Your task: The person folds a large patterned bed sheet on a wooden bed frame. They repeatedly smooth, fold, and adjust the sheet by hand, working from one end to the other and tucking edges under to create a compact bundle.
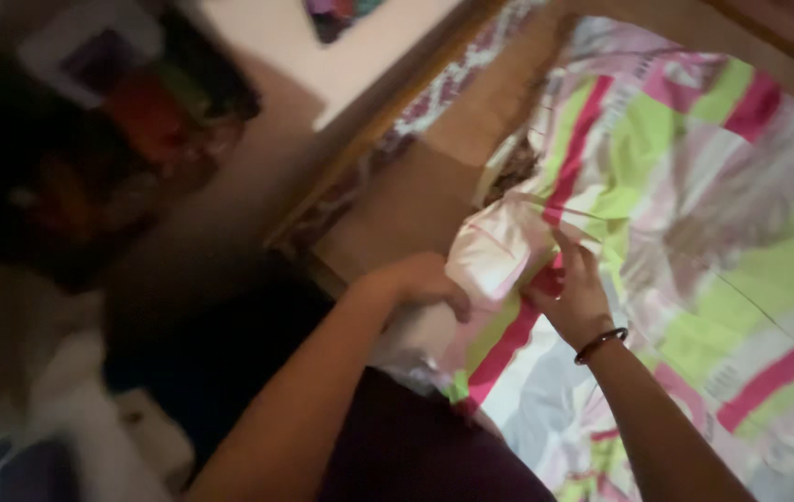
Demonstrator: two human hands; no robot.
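Both hands grip the striped bedsheet [694, 214] at the bed's edge: left hand [425, 284] clutching bunched fabric, right hand [571, 293] pinching a fold.

We see two bare forearms, no sleeves reaching the wrists or elbows. The left hand [425, 284] wears nothing — no ring or band that we can make out. Around the wrist of the right hand [573, 297] sits a thin dark bracelet [600, 345] with a reddish tint, looking beaded, though blur hides detail. Below, we see a dark maroon garment [415, 446] — plain, unpatterned.
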